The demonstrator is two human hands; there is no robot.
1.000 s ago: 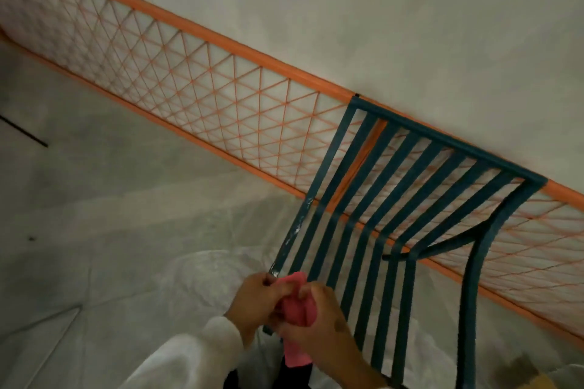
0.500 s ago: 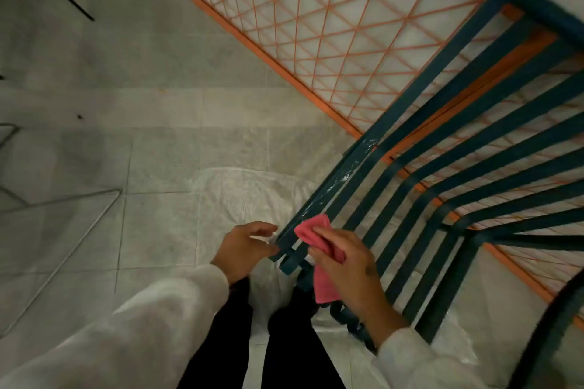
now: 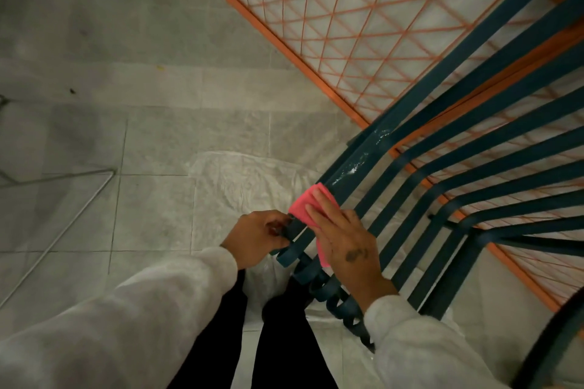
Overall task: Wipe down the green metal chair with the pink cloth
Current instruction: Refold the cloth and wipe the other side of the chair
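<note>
The green metal chair fills the right half of the head view, its flat slats running from upper right down to curled front ends near my legs. My right hand lies flat on the folded pink cloth, pressing it onto the leftmost slats. White foamy streaks show on that slat just above the cloth. My left hand pinches the chair's front left corner beside the cloth.
An orange lattice panel leans behind the chair against the wall. A clear plastic sheet covers the grey tiled floor under the chair. A thin metal frame stands at the left. My dark trouser legs are at bottom centre.
The view has tilted down toward the seat. My right hand went from bunching the cloth to laying it flat on the left slats, and my left hand closed on the chair's corner.
</note>
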